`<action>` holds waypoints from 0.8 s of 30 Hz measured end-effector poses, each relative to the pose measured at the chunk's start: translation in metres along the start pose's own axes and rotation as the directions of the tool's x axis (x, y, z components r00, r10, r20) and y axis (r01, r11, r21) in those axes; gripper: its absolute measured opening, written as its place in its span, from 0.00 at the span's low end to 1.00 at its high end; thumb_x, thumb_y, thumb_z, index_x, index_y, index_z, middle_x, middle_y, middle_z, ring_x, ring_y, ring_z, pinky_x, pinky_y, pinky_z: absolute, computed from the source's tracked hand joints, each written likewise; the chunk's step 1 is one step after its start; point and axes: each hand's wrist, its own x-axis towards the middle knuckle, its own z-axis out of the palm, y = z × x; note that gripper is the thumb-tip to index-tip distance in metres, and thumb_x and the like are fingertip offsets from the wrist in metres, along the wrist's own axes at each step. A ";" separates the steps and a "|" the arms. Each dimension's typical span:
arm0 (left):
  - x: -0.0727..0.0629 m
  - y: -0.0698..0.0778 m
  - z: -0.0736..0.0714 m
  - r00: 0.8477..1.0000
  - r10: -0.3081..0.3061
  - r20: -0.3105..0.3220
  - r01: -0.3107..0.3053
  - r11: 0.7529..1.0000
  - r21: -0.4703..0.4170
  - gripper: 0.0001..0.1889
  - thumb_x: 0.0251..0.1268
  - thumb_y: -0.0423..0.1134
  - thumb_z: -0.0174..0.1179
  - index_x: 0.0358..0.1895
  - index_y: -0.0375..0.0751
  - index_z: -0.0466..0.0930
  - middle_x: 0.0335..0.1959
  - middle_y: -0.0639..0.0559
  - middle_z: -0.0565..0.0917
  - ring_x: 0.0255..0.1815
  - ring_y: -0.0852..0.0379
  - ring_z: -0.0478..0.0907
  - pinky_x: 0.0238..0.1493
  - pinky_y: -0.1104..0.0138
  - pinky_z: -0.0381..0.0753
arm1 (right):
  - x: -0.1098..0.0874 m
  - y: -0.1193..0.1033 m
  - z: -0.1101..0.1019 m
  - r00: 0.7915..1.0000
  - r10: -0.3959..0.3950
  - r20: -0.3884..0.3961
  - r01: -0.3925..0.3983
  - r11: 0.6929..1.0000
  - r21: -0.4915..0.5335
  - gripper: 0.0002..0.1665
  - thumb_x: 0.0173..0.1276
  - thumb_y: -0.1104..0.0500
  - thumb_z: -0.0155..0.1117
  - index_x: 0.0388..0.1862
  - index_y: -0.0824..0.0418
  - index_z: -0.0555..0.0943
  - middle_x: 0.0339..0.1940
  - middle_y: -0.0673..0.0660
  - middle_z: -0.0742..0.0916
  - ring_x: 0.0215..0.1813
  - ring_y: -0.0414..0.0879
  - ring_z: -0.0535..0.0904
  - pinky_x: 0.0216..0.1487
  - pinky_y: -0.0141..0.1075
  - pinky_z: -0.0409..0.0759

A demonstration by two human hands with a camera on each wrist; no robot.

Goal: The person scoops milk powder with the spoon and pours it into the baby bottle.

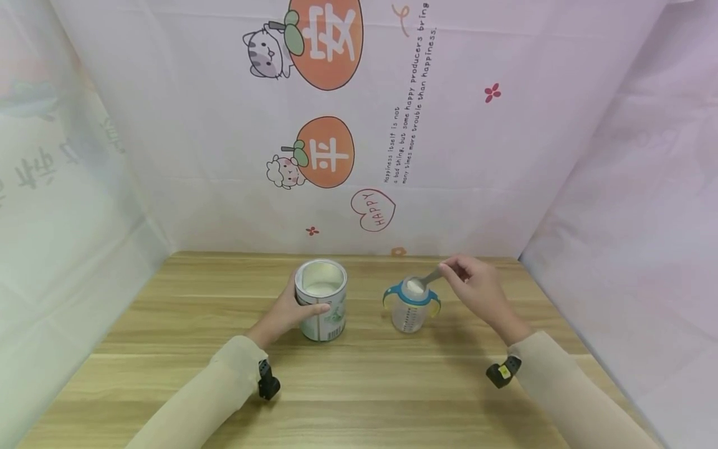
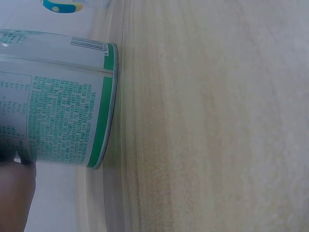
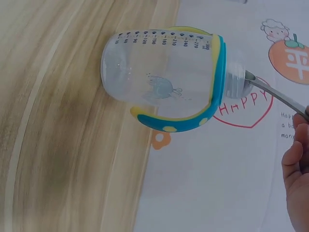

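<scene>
One hand, your left hand [image 1: 288,315], curls round the left side of an open can [image 1: 331,317], just left of centre in the lower half of the head view; your thumb crosses the can's front. Right of centre, apart from the can, a two-handled bottle [image 1: 408,317] stands upright on the wooden table [image 1: 370,386]. A grey spoon [image 1: 434,275] slants down to the bottle's mouth, pinched by your right hand [image 1: 479,290], which is above and right of the bottle.

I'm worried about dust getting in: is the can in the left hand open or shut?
Open: in the head view, nothing covers the top of the can, and pale contents show inside.
</scene>
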 end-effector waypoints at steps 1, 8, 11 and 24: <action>0.000 0.000 0.000 1.000 -0.001 0.000 0.001 1.000 -0.001 0.57 0.52 0.52 0.77 0.79 0.58 0.45 0.71 0.43 0.66 0.74 0.40 0.60 0.71 0.38 0.53 | 0.000 -0.001 0.001 1.000 -0.030 -0.008 0.030 0.999 -0.013 0.03 0.70 0.63 0.68 0.35 0.61 0.85 0.26 0.46 0.82 0.25 0.40 0.73 0.25 0.27 0.71; 0.000 0.001 0.000 1.000 0.007 0.009 -0.007 1.000 -0.008 0.56 0.53 0.51 0.77 0.79 0.58 0.45 0.71 0.43 0.66 0.74 0.39 0.60 0.71 0.38 0.53 | 0.000 -0.003 0.003 0.980 -0.197 -0.030 0.195 0.978 -0.078 0.05 0.64 0.68 0.71 0.35 0.61 0.84 0.26 0.45 0.82 0.27 0.38 0.72 0.26 0.30 0.72; 0.000 0.001 -0.001 1.000 0.013 0.014 -0.013 1.000 -0.015 0.55 0.54 0.50 0.77 0.79 0.59 0.45 0.71 0.44 0.67 0.74 0.40 0.60 0.71 0.38 0.53 | 0.001 -0.004 0.003 0.964 -0.264 -0.029 0.259 0.959 -0.112 0.06 0.61 0.69 0.72 0.35 0.61 0.84 0.26 0.47 0.81 0.28 0.38 0.72 0.28 0.27 0.70; 0.001 0.001 -0.001 1.000 -0.002 0.007 0.002 1.000 0.005 0.56 0.52 0.52 0.77 0.79 0.60 0.45 0.71 0.44 0.66 0.74 0.41 0.60 0.71 0.38 0.54 | 0.000 -0.007 0.005 0.930 -0.368 0.006 0.366 0.923 -0.120 0.07 0.60 0.69 0.71 0.36 0.61 0.84 0.30 0.50 0.83 0.31 0.39 0.77 0.31 0.27 0.78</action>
